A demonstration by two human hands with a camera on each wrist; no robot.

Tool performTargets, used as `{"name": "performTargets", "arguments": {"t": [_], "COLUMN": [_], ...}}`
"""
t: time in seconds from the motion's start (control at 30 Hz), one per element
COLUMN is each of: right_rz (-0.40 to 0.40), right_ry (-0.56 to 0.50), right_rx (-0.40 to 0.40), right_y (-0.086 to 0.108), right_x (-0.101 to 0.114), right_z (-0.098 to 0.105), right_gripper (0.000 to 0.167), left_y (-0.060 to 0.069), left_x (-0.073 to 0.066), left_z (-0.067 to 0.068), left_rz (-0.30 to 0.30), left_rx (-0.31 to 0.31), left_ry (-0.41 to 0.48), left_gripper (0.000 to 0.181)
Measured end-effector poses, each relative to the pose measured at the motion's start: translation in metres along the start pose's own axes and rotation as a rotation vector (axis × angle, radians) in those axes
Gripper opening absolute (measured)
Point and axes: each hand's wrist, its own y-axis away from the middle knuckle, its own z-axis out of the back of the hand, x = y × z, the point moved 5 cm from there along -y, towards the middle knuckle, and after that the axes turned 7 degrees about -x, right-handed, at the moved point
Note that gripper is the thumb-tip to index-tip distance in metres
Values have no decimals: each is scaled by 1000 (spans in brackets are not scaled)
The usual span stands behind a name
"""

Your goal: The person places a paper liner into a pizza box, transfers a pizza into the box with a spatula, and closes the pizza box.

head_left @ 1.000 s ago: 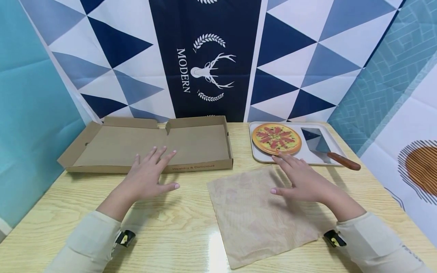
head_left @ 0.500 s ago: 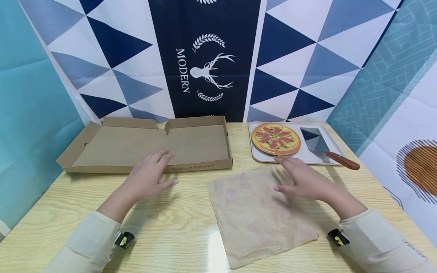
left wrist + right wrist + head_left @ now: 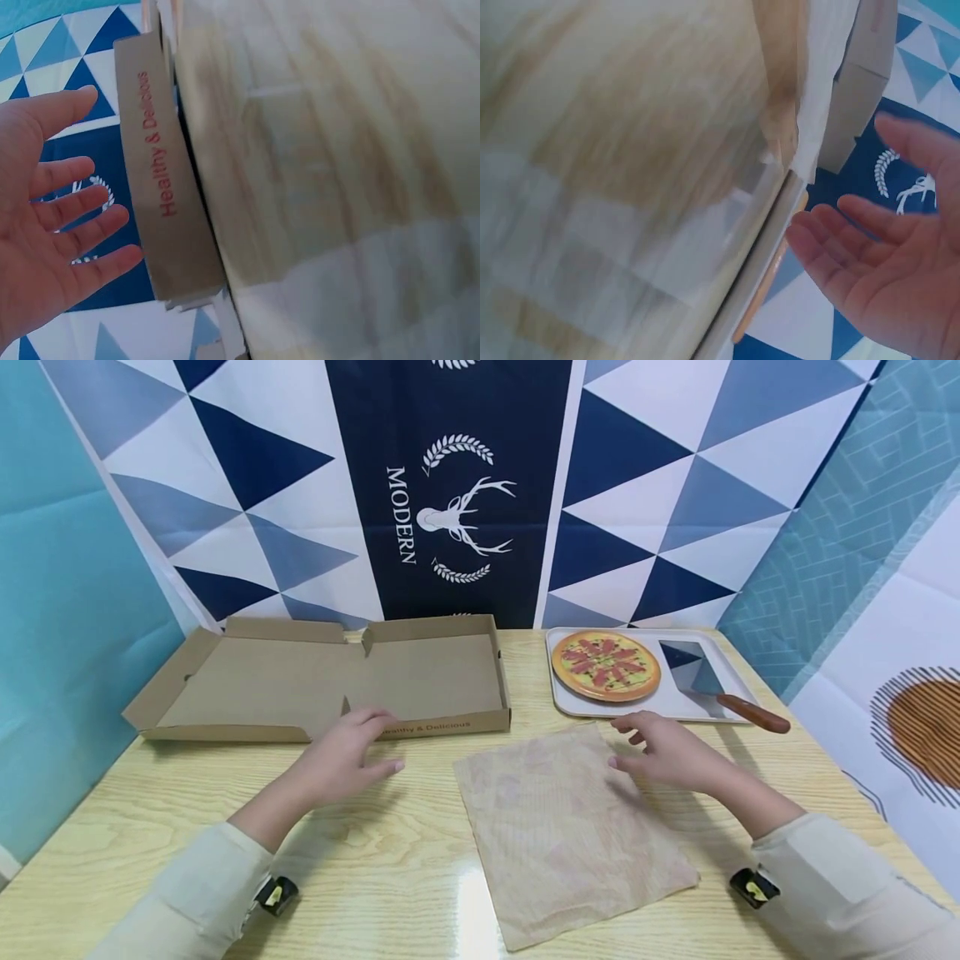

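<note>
A person's two bare hands reach forward over a pale wood-grain table. Neither grip holds anything: the left hand has thumb and fingers spread apart, and the right hand has its fingers gently bent, the thumb clear of them.

The left hand is at the front wall of a shallow, lidless brown cardboard box at the back left; whether it touches cannot be told. The right hand is above the right side of a square sheet of thin brown paper, lying slightly askew. Beyond it, a white rectangular tray bears a round, red-topped pizza at its left end and a metal spatula with a brown wooden handle at its right.

The light box would likely skid or buckle if pushed by its thin wall. The loose paper may shift or crease if a hand brushes it. The spatula's handle juts past the tray's front corner, so a passing forearm could knock it, and a tilted tray could let the pizza slide.
</note>
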Motion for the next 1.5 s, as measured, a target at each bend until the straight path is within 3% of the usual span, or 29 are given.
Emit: {"name": "performTargets", "arguments": {"t": [0.23,0.63,0.87,1.1,1.3,1.5], "right_rz": [-167,-268,-321,-325,-317,-351], "right_ry": [-98,-195,-260,-232,-163,-111], "right_rx": [17,51,77,89,91,108], "right_y": [-5,-4,-4,-5,-6,-10], "right_x": [-8,-17,-20,-24,-22,-21], "right_z": [-4,-11,-14,-17,-19,-21], "right_gripper": [44,41,42,48,45,39], "left_y": [-1,-1,-2,-9,-11,-10], "left_x": [-5,-4,-7,-14,-19,-21], "left_z": [-12,-29,-36,-41,-45,-51], "left_rz": [87,353,445,458,523,634], "left_rx": [30,82,131,183,202,193], "left_ry": [108,286,370,397,471,662], "left_gripper": [47,30,34,37,40,41]}}
